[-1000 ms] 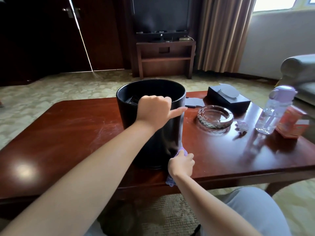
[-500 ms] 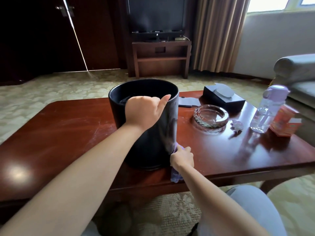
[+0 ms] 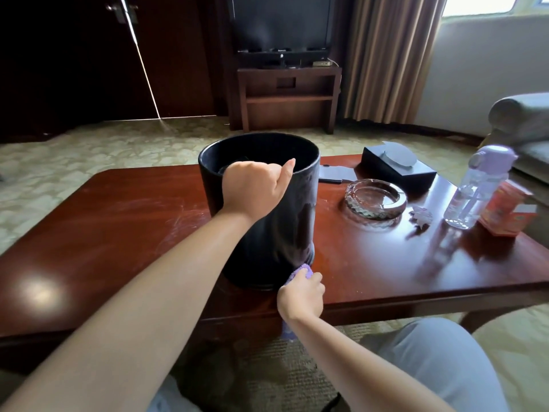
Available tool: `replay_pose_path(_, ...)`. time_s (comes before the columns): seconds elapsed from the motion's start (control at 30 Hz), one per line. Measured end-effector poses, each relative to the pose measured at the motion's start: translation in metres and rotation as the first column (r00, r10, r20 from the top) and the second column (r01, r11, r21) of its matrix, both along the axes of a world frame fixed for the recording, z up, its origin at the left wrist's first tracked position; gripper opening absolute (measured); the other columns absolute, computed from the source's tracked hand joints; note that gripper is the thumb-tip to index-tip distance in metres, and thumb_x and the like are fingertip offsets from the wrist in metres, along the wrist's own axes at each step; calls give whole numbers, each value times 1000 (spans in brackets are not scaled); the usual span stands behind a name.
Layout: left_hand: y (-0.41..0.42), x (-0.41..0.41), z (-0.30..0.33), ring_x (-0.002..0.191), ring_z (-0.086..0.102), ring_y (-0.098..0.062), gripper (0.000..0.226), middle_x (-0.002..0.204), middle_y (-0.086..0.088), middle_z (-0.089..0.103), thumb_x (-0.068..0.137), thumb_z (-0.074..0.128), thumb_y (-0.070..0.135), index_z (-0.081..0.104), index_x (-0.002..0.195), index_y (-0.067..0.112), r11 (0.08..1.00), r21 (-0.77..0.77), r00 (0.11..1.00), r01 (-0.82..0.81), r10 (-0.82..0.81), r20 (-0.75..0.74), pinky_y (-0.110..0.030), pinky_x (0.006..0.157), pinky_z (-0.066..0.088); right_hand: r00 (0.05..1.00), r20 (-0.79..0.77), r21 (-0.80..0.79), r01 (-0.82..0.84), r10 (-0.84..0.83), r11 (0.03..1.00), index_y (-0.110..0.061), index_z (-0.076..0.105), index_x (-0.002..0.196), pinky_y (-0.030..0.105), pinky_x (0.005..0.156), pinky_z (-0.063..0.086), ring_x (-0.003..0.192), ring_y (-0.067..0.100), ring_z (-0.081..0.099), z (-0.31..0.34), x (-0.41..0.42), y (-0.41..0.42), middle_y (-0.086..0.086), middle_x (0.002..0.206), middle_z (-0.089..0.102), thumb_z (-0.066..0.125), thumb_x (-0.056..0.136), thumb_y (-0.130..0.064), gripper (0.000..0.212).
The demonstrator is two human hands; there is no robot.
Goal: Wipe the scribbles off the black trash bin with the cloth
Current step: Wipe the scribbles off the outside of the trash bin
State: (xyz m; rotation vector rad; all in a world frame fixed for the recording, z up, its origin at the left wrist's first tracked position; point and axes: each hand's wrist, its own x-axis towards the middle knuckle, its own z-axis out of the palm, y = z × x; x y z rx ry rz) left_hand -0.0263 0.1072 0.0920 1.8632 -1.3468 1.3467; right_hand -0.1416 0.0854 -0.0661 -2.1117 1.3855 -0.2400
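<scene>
The black trash bin [image 3: 297, 221] stands on the dark wooden table [image 3: 118, 233], leaning a little to the left. My left hand [image 3: 252, 185] grips its near rim, fingers curled inside and thumb up along the edge. My right hand [image 3: 301, 294] holds a purple cloth [image 3: 392, 267] bunched against the bin's lower right side, near its base; a tail of the cloth hangs below the table's front edge. A faint pale smear shows on the bin's right wall. I make out no clear scribbles.
To the right of the bin lie a glass ashtray [image 3: 375, 197], a black tissue box [image 3: 399, 169], a crumpled bit of paper [image 3: 420, 215], a clear bottle with a purple cap [image 3: 475, 188] and an orange carton [image 3: 505, 212]. A sofa arm [image 3: 520, 114] is at far right.
My right hand with the cloth has slid slightly down along the bin's lower right side. My left thumb has lifted from pointing sideways to pointing up along the rim.
</scene>
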Motion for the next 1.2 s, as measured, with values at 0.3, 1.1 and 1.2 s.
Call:
replay_pose_path(0.3,8,3,1,33,29,-18,51,38,6,24,93,43,34,24,47,22,990,19,988,137,-135,-78,-21,47,10,990,-115,73,-68,76,995,-31,50,122,37,85,42,115,33,37,12,5,-78,9,121,35,44,84,-9,44)
replay_pose_path(1.1,21,-11,13,41,31,-19,56,37,6,22,91,32,44,16,43,21,980,121,913,158,-98,-395,-25,46,15,369,480,811,159,-796,563,0,48,119,27,82,36,105,28,54,9,20,2,9,105,51,40,98,-31,38)
replay_pose_path(1.2,22,-12,15,41,33,-20,58,35,6,24,91,37,41,22,40,17,981,100,883,164,-101,-457,-25,44,17,465,638,600,200,-614,775,-6,50,126,30,89,40,108,28,52,39,22,-1,6,110,42,36,96,-25,38)
